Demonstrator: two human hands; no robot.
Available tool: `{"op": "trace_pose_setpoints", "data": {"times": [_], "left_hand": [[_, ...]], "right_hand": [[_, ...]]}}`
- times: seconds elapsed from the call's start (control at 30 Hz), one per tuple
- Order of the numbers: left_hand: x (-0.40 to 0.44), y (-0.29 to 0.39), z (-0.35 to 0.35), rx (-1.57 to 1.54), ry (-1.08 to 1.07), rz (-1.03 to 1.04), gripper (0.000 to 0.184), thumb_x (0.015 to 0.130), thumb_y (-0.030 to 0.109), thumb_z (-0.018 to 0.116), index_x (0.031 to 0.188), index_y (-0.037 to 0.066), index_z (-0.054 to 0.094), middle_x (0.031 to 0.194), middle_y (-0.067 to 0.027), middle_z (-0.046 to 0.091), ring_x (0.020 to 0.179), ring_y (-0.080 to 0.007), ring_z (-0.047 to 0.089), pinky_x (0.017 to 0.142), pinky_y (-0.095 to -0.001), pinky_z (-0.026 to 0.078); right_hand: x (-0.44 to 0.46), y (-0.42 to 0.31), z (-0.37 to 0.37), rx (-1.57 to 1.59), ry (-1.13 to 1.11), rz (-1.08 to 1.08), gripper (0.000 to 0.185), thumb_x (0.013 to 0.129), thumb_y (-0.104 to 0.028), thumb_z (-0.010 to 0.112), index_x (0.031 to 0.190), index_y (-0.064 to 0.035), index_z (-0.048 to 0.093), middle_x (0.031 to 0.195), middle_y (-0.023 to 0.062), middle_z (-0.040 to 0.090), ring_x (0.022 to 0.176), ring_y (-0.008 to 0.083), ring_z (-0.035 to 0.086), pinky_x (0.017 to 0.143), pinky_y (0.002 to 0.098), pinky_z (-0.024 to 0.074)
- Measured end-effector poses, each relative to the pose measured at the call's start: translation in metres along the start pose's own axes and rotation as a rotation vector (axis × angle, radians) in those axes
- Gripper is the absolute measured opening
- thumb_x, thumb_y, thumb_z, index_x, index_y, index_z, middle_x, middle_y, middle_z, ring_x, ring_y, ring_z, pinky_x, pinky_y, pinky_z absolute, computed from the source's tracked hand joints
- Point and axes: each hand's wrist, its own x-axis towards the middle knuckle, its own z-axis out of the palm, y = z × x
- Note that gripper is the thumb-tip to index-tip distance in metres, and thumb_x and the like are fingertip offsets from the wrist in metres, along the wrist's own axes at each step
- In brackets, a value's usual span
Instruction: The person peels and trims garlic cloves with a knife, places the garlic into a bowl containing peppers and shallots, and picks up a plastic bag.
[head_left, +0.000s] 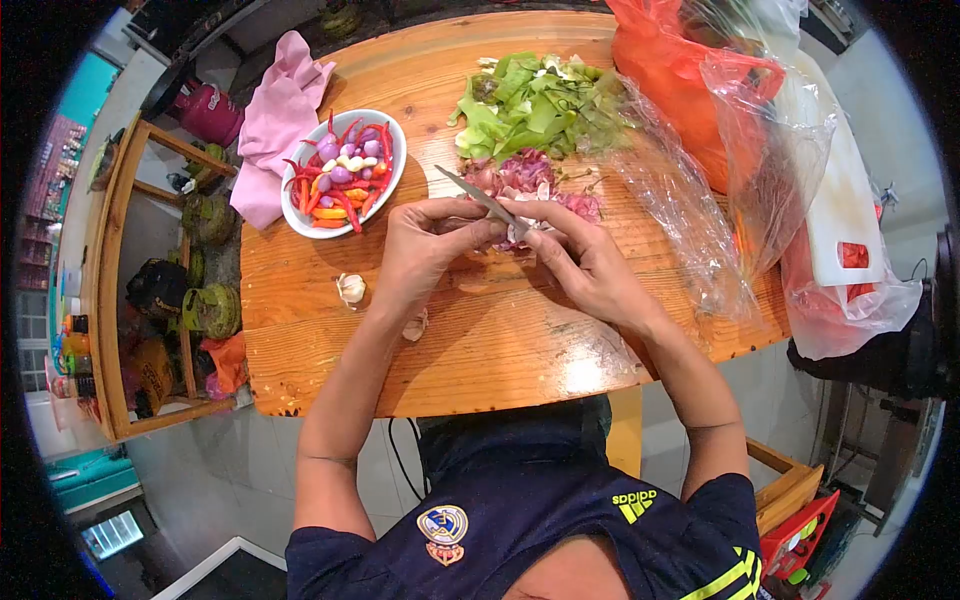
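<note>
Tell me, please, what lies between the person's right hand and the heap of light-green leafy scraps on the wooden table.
In the head view, papery reddish-purple skins lie between the right hand and the light-green leafy scraps.

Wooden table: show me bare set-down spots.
Free on the table: its near edge between the forearms; its near left corner, nearer than the garlic; between bowl and greens. Crowded: the right side with plastic bags, the middle with peels.
</note>
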Motion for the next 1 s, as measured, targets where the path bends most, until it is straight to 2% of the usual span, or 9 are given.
{"op": "trace_pose_setpoints", "data": {"times": [0.07,0.17,0.27,0.37,0.67,0.77,1.0], "left_hand": [[0.0,-0.001,0.0,-0.016,-0.008,-0.016,0.016,0.078,0.003,0.066,0.093,-0.001,0.066,0.085,-0.0078,0.067,0.073,-0.0104,0.062,0.067,-0.0234,0.051],[0.0,-0.001,0.002,-0.043,0.017,0.017,0.015,0.078,0.003,0.066,0.092,-0.001,0.066,0.084,-0.0077,0.067,0.074,-0.0103,0.062,0.067,-0.0236,0.051],[0.001,-0.001,0.003,-0.04,0.027,0.038,0.013,0.079,0.003,0.066,0.091,0.0,0.066,0.083,-0.0073,0.067,0.072,-0.0105,0.062,0.065,-0.0231,0.051],[0.0,-0.004,0.002,-0.081,0.022,0.025,0.011,0.08,0.003,0.065,0.09,0.0,0.065,0.082,-0.0073,0.067,0.071,-0.0106,0.063,0.065,-0.0229,0.051],[0.0,-0.004,0.002,-0.109,-0.012,0.025,0.006,0.081,0.004,0.063,0.087,0.001,0.063,0.081,-0.006,0.066,0.071,-0.01,0.062,0.064,-0.0229,0.05],[-0.004,0.005,0.005,-0.104,0.013,-0.089,0.007,0.081,0.003,0.063,0.087,0.002,0.063,0.082,-0.0058,0.066,0.072,-0.01,0.062,0.064,-0.0229,0.05],[0.0,-0.005,0.0,-0.101,-0.027,0.057,0.014,0.081,0.003,0.064,0.094,0.0,0.062,0.083,-0.0068,0.067,0.074,-0.0101,0.064,0.062,-0.0206,0.05]], "right_hand": [[0.0,0.0,0.001,-0.001,0.012,-0.013,0.033,0.094,-0.015,0.047,0.125,-0.0054,0.046,0.065,-0.003,0.046,0.056,0.0035,0.041,0.05,0.0217,0.0361],[-0.001,-0.01,-0.004,0.34,-0.075,0.18,0.033,0.095,-0.018,0.045,0.126,-0.0069,0.045,0.061,-0.0046,0.041,0.053,0.0042,0.038,0.048,0.0212,0.0335],[-0.003,-0.021,-0.005,0.431,-0.094,0.232,0.034,0.096,-0.02,0.044,0.127,-0.0076,0.044,0.062,-0.0049,0.038,0.052,0.0048,0.036,0.048,0.0208,0.0317],[-0.001,-0.017,0.002,0.316,-0.085,0.141,0.035,0.096,-0.02,0.045,0.128,-0.0072,0.043,0.066,-0.0037,0.04,0.053,0.0046,0.037,0.048,0.0206,0.0322],[-0.001,-0.007,0.004,0.23,-0.053,0.101,0.031,0.096,-0.019,0.044,0.124,-0.0068,0.048,0.066,-0.0041,0.038,0.053,0.0038,0.035,0.047,0.0204,0.0307],[-0.002,-0.008,0.001,0.239,-0.086,0.118,0.032,0.096,-0.019,0.044,0.125,-0.0074,0.048,0.065,-0.0048,0.037,0.053,0.0033,0.034,0.047,0.02,0.0297],[-0.001,-0.009,0.002,0.251,-0.071,0.111,0.032,0.096,-0.018,0.043,0.125,-0.0087,0.049,0.065,-0.0057,0.038,0.053,0.0034,0.034,0.047,0.0194,0.0296]]}}
